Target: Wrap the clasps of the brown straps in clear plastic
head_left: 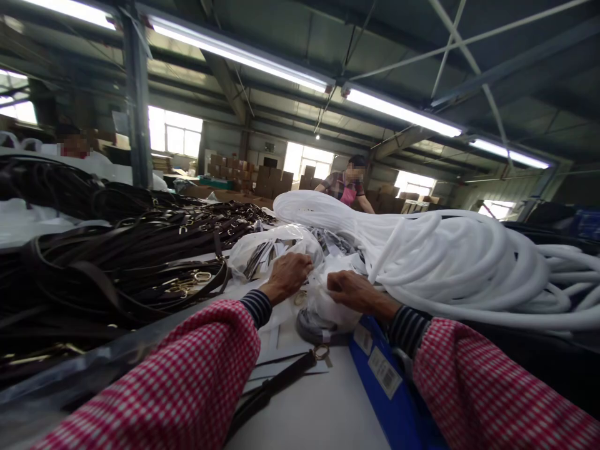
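Observation:
My left hand (288, 275) is closed, its fingers pinching the edge of a clear plastic bag (325, 284). My right hand (349, 290), also closed, grips the same crumpled plastic on its right side. Behind my left hand lies another clear plastic bag (241, 253) with thin strips or cards inside. A roll of grey material (309, 328) sits under the plastic. Nearer to me, a dark strap (285, 378) with a metal ring (321, 352) lies on the white table (335, 400). My fingertips are partly hidden by the plastic.
Piles of dark straps (117, 275) with gold-coloured buckles cover the left side. A big coil of white tubing (459, 262) fills the right, behind a blue box (389, 381) with labels. Across the table stands a person (347, 187); another person (75, 150) is at far left.

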{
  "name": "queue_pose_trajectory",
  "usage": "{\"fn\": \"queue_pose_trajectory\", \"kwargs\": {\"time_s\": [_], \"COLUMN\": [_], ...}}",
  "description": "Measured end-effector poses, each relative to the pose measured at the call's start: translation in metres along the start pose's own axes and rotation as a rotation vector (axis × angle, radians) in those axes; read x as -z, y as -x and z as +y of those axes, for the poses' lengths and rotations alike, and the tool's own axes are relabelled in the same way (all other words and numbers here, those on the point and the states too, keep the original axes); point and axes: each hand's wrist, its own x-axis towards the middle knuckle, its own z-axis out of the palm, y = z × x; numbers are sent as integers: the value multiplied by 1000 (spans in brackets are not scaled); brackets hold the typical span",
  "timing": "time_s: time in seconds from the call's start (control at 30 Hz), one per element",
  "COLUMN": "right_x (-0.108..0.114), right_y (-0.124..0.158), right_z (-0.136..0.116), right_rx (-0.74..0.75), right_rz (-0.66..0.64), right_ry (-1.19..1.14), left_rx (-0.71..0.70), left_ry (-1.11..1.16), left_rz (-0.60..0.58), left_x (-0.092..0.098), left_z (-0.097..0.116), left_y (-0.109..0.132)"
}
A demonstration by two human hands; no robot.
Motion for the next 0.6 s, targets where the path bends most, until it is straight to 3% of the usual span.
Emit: {"fn": "queue_pose_trajectory", "kwargs": {"time_s": [0.17, 0.27, 0.37, 0.5, 0.6], "right_x": [-4, -8, -10, -8, -8], "right_y": [-14, -18, -17, -12, -9], "right_z": [7, 12, 16, 19, 19], "right_rx": [-40, -52, -56, -55, -61], "right_rz": [80, 69, 65, 62, 66], "right_ry": [-27, -49, -81, -105, -105], "left_rx": [20, -49, -51, 165, 349], "left_ry": [-88, -90, -25, 158, 409], "left_rz": [68, 59, -36, -109, -142], "left_x": [-5, -9, -23, -49, -56], "left_z": [-3, 0, 4, 4, -1], "left_y": [-2, 18, 43, 52, 46]}}
